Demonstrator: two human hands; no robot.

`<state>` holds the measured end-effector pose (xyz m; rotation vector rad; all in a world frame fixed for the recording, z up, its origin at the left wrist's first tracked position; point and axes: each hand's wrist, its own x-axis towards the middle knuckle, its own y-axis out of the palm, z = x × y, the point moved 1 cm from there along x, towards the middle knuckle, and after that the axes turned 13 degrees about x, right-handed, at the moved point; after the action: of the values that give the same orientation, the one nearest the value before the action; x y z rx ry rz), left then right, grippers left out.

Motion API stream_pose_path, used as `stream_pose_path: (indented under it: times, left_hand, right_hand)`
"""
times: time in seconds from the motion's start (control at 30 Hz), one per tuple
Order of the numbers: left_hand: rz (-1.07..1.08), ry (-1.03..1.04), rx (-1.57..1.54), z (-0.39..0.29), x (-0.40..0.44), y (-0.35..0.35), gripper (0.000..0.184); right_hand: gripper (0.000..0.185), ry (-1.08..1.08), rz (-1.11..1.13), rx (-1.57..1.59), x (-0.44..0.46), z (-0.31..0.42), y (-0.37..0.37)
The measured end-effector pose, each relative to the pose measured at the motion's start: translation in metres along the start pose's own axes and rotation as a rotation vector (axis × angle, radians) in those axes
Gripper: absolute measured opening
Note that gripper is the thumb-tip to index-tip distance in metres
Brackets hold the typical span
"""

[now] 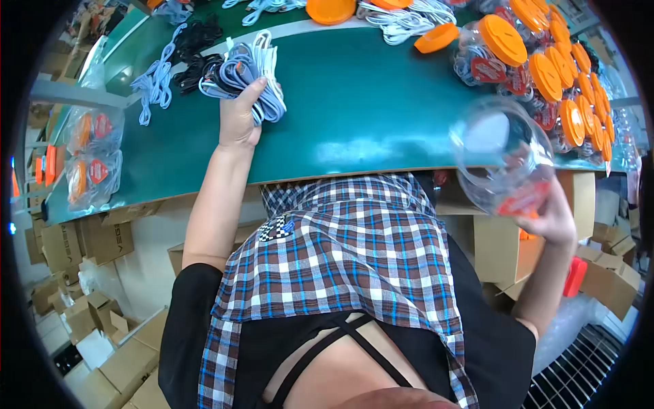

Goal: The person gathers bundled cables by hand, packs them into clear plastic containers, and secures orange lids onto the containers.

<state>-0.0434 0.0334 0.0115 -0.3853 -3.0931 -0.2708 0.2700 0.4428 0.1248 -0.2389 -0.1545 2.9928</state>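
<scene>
Head view: your left hand (240, 114) has its grip closed around a folded bundle of cables (246, 69), probably to stop the loops spreading, above the green tabletop (368, 102). At the tabletop's near edge, your right hand (554, 215) wraps a wider grip around 1 clear plastic jar (501, 153), blurred, its breadth likely needing spread fingers. Farther right, orange-lidded jars (547, 76) stand clustered, perhaps for easy reach; black cables (197, 39) lie beyond the bundle.

left hand (244, 114) grips a bunch of coiled cables (271, 102) over a green table (371, 102), right hand (555, 217) holds a clear jar (485, 160) at its near edge, orange-lidded jars (504, 41) crowd the right end
</scene>
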Motion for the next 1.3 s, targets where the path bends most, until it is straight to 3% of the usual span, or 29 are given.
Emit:
stream_pose_path:
  times: [0.1,0.2,0.4,0.47,0.6,0.8,0.93,1.1,1.2,1.27,1.3]
  left_hand:
    - [0.055,0.038,-0.19,-0.035,-0.014,0.0,0.03]
    - [0.038,0.194,-0.1,-0.074,-0.023,0.001,0.041]
    - [0.014,0.574,0.426,-0.105,-0.029,0.009,0.038]
    - [0.001,0.657,0.593,-0.105,-0.026,0.014,0.035]
    - [0.014,0.578,0.636,-0.101,-0.014,0.022,0.043]
    - [0.127,0.544,0.488,-0.104,-0.012,0.042,0.057]
    - [0.107,0.716,1.035,-0.11,0.0,0.07,0.069]
    - [0.176,0.825,0.844,-0.102,-0.003,0.056,0.067]
    - [0.178,0.769,0.806,-0.093,-0.02,0.066,0.07]
    - [0.177,0.706,0.758,-0.087,-0.03,0.073,0.074]
    - [0.169,0.703,0.753,-0.085,-0.032,0.075,0.074]
  right_hand:
    - [0.098,-0.074,0.162,-0.04,0.077,-0.009,0.066]
    - [0.095,-0.104,0.347,0.139,0.149,-0.027,0.146]
    - [0.095,-0.194,0.563,0.316,0.214,-0.055,0.238]
    - [0.094,-0.173,0.558,0.365,0.219,-0.055,0.242]
    - [0.093,-0.282,0.421,-0.213,0.216,-0.045,0.233]
    - [0.091,-0.359,0.412,-0.312,0.215,-0.054,0.23]
    - [0.088,-0.286,0.324,-0.28,0.216,-0.064,0.229]
    - [0.09,-0.395,0.361,-0.336,0.219,-0.058,0.224]
    - [0.098,-0.37,0.438,-0.383,0.223,-0.045,0.211]
    - [0.105,-0.306,0.496,0.554,0.227,-0.023,0.197]
    - [0.104,-0.446,0.496,0.674,0.224,0.002,0.195]
